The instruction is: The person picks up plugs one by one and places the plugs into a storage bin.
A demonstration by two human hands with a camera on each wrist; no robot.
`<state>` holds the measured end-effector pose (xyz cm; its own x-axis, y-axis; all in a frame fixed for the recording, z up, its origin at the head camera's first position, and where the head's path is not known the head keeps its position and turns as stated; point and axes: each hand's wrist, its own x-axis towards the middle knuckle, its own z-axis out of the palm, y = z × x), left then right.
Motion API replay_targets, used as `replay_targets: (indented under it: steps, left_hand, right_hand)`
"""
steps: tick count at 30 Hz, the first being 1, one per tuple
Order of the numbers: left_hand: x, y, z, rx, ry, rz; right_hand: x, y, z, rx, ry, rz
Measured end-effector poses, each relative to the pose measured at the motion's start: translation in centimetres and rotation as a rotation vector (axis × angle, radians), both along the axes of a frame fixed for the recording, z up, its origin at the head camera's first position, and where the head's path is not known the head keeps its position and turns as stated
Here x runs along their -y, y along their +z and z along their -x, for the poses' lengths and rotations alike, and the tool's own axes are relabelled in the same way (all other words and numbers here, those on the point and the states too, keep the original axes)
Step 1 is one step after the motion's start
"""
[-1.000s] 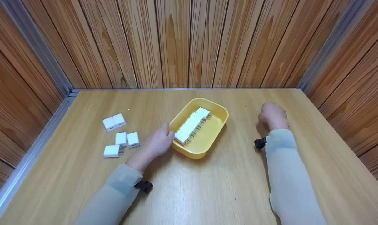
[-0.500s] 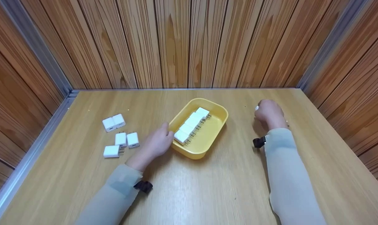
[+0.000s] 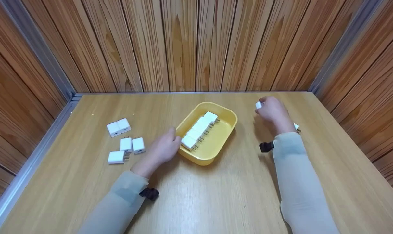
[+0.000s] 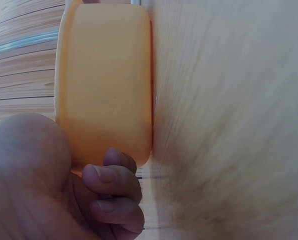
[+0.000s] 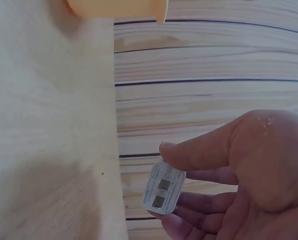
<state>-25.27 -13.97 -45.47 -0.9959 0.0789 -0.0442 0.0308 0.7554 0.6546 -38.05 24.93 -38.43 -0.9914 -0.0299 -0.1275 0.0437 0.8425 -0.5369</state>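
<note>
With a pinch of thumb and fingers, my right hand [image 3: 272, 110] holds a white charger plug [image 3: 258, 105] above the table, right of the yellow tub. The right wrist view shows the prong face of that charger plug [image 5: 164, 188] turned to the camera. My left hand [image 3: 164, 145] grips the near left edge of the yellow tub [image 3: 223, 143]; in the left wrist view its curled fingers [image 4: 116, 181] lie against the wall. Several white charger plugs [image 3: 197, 130] lie in one row along the tub's left side, prongs pointing right.
Left of the tub, several more charger plugs lie on the table, including a touching pair [image 3: 118, 127] and one by itself in front [image 3: 116, 157]. Another charger plug [image 3: 296, 126] shows partly behind my right wrist. Wood-panelled walls [image 3: 196, 45] enclose the back and sides.
My right hand has risen and moved left, away from the table's right side, bringing a charger plug into view. Another plug behind the wrist is uncovered. The left hand and tub stay put.
</note>
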Motion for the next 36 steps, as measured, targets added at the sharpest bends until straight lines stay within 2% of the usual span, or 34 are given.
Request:
replay_targets:
  steps: [10,19,25,31,36]
  left_hand:
    - [-0.1,0.2,0.0,0.041,0.012,-0.017]
    - [-0.1,0.1,0.0,0.054,0.011,-0.041]
    - [0.0,0.0,0.0,0.045,-0.002,-0.033]
    - [0.1,-0.1,0.0,0.020,-0.010,-0.021]
    - [0.1,-0.1,0.0,0.029,-0.002,-0.021]
  right_hand:
    - [1.5,1.2,-0.3,-0.007,0.032,0.076]
    - [3.5,2.0,-1.4,-0.034,0.066,0.141]
    - [5.1,2.1,-2.2,-0.054,0.113,0.128]
    - [6.8,2.1,-2.9,-0.112,0.167,0.118]
    - [8.2,2.2,-3.7,-0.098,0.205,0.116]
